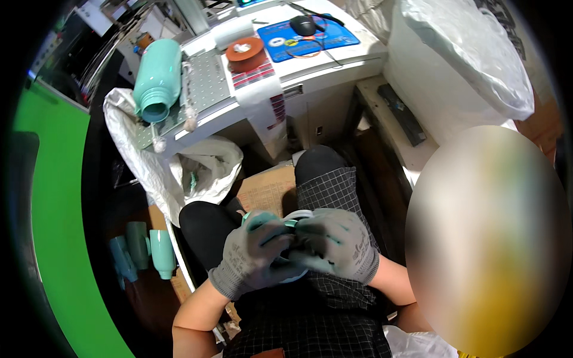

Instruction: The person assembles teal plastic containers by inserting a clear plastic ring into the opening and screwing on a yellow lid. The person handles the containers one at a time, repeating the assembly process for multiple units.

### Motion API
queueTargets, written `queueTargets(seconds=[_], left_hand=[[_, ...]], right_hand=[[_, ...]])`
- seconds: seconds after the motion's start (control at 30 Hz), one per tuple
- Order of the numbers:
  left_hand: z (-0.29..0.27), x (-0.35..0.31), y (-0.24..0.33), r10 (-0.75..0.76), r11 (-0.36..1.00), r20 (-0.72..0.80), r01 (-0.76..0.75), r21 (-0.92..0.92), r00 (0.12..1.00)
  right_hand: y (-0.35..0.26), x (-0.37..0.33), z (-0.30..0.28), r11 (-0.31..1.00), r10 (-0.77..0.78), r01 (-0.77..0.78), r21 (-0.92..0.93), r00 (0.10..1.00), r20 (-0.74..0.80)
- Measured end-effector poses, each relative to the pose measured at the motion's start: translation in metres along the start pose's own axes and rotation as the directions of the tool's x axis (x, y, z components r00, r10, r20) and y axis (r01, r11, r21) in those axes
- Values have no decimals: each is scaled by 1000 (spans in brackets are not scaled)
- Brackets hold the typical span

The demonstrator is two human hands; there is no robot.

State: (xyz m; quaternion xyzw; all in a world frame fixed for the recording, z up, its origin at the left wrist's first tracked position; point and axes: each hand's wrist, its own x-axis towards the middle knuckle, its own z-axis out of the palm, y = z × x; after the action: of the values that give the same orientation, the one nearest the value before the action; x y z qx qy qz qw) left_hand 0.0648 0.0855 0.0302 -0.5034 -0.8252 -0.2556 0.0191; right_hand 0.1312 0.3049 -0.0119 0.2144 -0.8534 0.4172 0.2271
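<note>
My left hand (253,250), in a grey knit glove, is closed over my lap with its fingers curled inward. Against it works my right hand (337,244), gloved alike and also closed. Between them is a rounded teal piece (290,223), mostly covered by the fingers. A pale curved rim (299,213) shows above the fingers; I cannot tell whether it belongs to the same thing. Motion smears the fingertips. A large glossy teal bottle (158,80) lies on the perforated metal bench top (206,80), its open mouth toward me.
A roll of brown tape (245,54) and a strip of labels (277,110) lie on the bench. Behind are a blue mat (286,51) and a black mouse (303,25). White lined bags (215,161) hang below. Several bottles (161,253) stand at lower left. A big white bin liner (471,53) is at right.
</note>
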Motion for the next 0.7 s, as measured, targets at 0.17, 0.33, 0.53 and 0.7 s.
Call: queueTargets(seconds=[0.17, 0.33, 0.53, 0.7], left_hand=[[1, -9, -11, -38, 987, -77, 26, -159, 996], [-17, -10, -5, 130, 983, 142, -146, 111, 981], [-35, -1, 4, -21, 988, 115, 3, 156, 993], [-38, 2, 15, -156, 940, 185, 88, 330, 970]], right_hand=[[-23, 4, 5, 1000, -7, 10, -20, 985, 172], [-27, 0, 4, 993, 102, -118, 21, 924, 369], [-42, 3, 27, 979, 202, -198, -41, 957, 209], [-41, 2, 30, 995, 88, -80, -51, 979, 182]])
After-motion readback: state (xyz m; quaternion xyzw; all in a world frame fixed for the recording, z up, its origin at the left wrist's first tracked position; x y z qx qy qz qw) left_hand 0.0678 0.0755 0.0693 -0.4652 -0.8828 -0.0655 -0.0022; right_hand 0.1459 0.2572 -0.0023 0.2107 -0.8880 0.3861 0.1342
